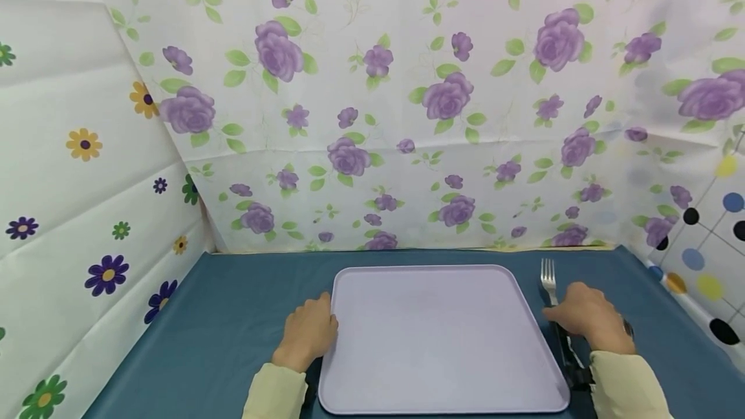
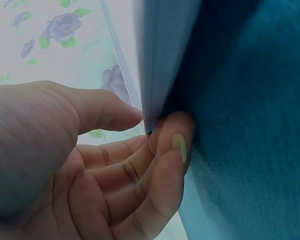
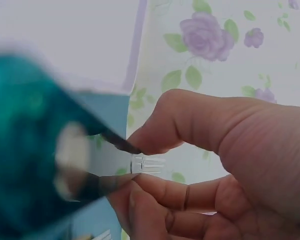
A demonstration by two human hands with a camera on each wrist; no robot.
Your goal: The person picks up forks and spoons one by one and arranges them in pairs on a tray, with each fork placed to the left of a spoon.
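A pale lavender rectangular tray [image 1: 442, 341] lies on the blue-green cloth. At its left side, my left hand [image 1: 308, 332] grips the edge, fingers curled against the rim's underside and thumb close to its upper side in the left wrist view. To the right of the tray, my right hand [image 1: 588, 315] pinches a fork [image 1: 548, 280] between thumb and fingers. Its metal tines point away from me. Blurred and large in the right wrist view is the fork's dark teal handle [image 3: 20, 125], with a hole near its end.
Blue-green cloth [image 1: 233, 315] covers the table. Behind it hangs a white sheet with purple flowers [image 1: 407, 173]; a daisy-patterned sheet [image 1: 87, 199] stands on the left and a dotted one [image 1: 707, 257] on the right.
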